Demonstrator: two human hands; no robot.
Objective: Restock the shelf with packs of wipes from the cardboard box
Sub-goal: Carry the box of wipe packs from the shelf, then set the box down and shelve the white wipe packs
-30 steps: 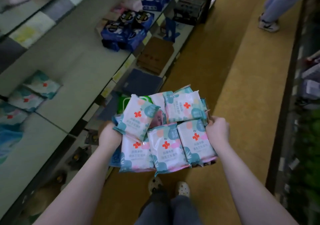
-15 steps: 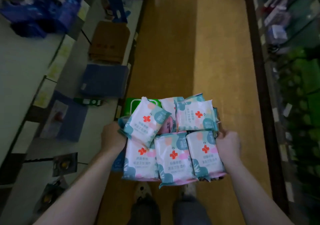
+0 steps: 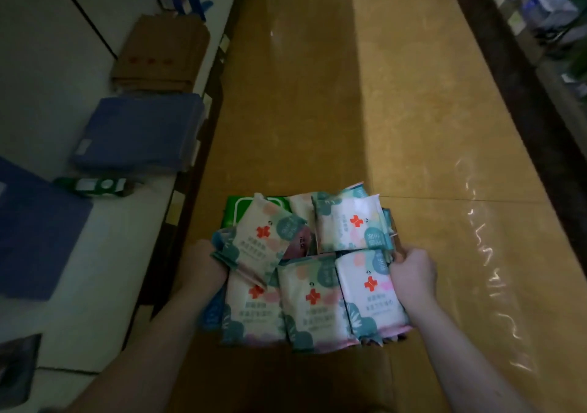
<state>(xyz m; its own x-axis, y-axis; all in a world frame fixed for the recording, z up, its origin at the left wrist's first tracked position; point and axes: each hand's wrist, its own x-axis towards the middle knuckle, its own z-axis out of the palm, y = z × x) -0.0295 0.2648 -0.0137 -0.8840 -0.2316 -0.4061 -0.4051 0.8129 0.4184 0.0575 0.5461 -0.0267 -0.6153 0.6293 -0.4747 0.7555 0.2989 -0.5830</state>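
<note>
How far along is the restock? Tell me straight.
Done: none of these packs shows on the shelf. In hand: left hand and right hand grip the cardboard box, heaped with packs of wipes. Left: shelving every pack.

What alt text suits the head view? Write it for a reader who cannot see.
A left hand and right hand hold a cardboard box heaped with packs of wipes, white and teal with red crosses, above a yellow aisle floor. A shelf with blue and brown goods runs along the left.
</note>
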